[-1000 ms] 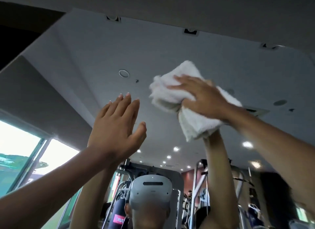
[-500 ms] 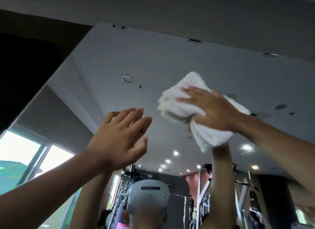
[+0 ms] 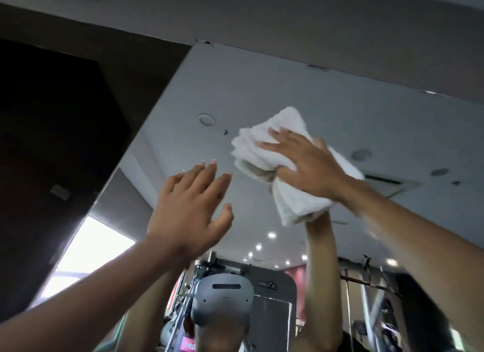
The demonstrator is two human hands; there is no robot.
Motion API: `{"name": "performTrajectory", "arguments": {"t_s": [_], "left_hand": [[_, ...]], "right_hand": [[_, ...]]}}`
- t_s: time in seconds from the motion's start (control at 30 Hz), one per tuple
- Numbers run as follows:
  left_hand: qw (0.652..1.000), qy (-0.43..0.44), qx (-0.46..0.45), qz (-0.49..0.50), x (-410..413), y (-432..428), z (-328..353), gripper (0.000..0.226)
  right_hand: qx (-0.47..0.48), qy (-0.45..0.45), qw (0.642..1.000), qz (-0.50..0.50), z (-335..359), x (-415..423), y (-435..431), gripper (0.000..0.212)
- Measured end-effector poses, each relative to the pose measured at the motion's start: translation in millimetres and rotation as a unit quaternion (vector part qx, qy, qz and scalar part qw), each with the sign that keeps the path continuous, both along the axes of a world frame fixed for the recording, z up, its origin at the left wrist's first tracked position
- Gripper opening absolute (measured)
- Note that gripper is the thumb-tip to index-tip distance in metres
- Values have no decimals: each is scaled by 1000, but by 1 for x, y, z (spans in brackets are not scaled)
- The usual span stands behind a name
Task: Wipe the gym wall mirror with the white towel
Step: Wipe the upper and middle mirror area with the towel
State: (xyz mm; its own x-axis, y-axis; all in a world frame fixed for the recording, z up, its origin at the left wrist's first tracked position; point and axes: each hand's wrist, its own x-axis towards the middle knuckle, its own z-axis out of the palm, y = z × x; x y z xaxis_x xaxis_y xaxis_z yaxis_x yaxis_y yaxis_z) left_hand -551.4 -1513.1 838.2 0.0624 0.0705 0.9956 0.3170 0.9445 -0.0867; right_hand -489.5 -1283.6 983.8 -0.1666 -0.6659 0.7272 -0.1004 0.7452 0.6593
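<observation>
The wall mirror (image 3: 288, 89) fills the upper middle and right of the head view and reflects the gym ceiling and my raised arms. My right hand (image 3: 309, 165) presses a bunched white towel (image 3: 296, 202) against the glass high up. Its fingers are spread over the towel and its thumb is tucked round a fold. My left hand (image 3: 188, 207) is raised to the left of the towel, fingers straight and slightly apart, holding nothing. I cannot tell whether the left hand touches the glass.
The mirror's left edge runs diagonally beside a dark wall panel (image 3: 52, 142). A grey strip of wall (image 3: 314, 24) lies above its top edge. Gym machines (image 3: 264, 299) and a bright window (image 3: 86, 249) show low in the reflection.
The view has swung left, so the mirror's top left corner and the dark panel now show. The towel hand stays pressed on the glass. The left hand sits a little lower and nearer the towel.
</observation>
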Motion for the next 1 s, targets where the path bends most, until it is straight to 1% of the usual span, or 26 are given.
{"name": "performTrajectory", "arguments": {"t_s": [0.03, 0.07, 0.1, 0.13, 0.17, 0.2, 0.23, 0.27, 0.33, 0.37, 0.43, 0.47, 0.5, 0.53, 0.57, 0.6, 0.63, 0.67, 0.73, 0.77, 0.8, 0.83, 0.87, 0.93, 0.97, 1.0], "left_hand": [[1000, -5, 21, 3, -1, -14, -2, 62], [999, -16, 45, -2, -2, -29, -5, 65], [998, -28, 63, -11, -3, -39, -8, 67], [997, -37, 70, -16, -4, -45, -12, 69], [997, -39, 70, -18, -4, -46, -14, 71], [997, -38, 67, -17, -5, -45, -15, 71], [997, -37, 67, -18, -5, -44, -16, 71], [997, -37, 68, -22, -5, -44, -16, 71], [997, -30, 70, -32, -5, -45, -16, 70], [997, -27, 71, -35, -5, -45, -17, 69], [997, -25, 70, -35, -5, -45, -17, 68], [997, -26, 66, -31, -6, -46, -16, 68], [998, -26, 58, -24, -7, -47, -16, 67], [999, -23, 47, -13, -7, -50, -15, 67], [999, -20, 32, -1, -7, -55, -13, 66], [1000, -18, 15, 9, -7, -60, -12, 66], [1000, -18, 0, 17, -7, -64, -11, 66], [999, -21, -7, 23, -6, -66, -11, 66], [999, -29, 5, 21, -6, -66, -13, 66], [999, -32, 23, 15, -7, -65, -15, 67], [998, -36, 45, 8, -8, -65, -16, 68], [997, -42, 67, 1, -9, -65, -18, 69], [995, -48, 86, -5, -9, -66, -19, 70], [992, -59, 111, -16, -8, -66, -20, 72], [990, -65, 119, -24, -8, -66, -20, 74], [989, -70, 125, -35, -8, -67, -21, 77]], "right_hand": [[-27, 23, 999, 11, 10, 0, 11, 69], [-120, 53, 991, 24, 21, -4, 16, 67], [-254, 80, 964, 19, 28, -6, 13, 62], [-385, 90, 919, 2, 32, -9, 2, 59], [-466, 84, 881, -17, 32, -12, -14, 58], [-493, 84, 865, -30, 29, -14, -33, 58], [-477, 87, 874, -35, 24, -17, -50, 58], [-426, 89, 900, -30, 17, -19, -66, 59], [-280, 71, 957, -29, -4, -19, -89, 60], [-200, 53, 978, -34, -15, -17, -93, 62], [-58, 11, 998, -32, -35, -12, -87, 70], [1, -6, 1000, -22, -40, -5, -78, 72], [36, -20, 999, -16, -36, -3, -67, 70], [42, -21, 999, -23, -26, -3, -56, 67], [20, -13, 999, -28, -11, -5, -47, 64], [-26, 8, 999, -27, 5, -7, -42, 61], [-94, 40, 994, -26, 18, -11, -42, 56], [-176, 72, 981, -31, 28, -14, -48, 54], [-331, 105, 937, -33, 35, -26, -76, 53], [-378, 117, 918, -29, 33, -30, -94, 54], [-401, 125, 907, -24, 25, -31, -115, 55], [-395, 122, 910, -13, 16, -35, -135, 57], [-355, 116, 927, -5, 5, -37, -153, 58], [-197, 91, 976, 2, -22, -41, -175, 59], [-108, 67, 992, 5, -32, -39, -178, 58], [-35, 36, 999, 5, -35, -35, -175, 56]]}}
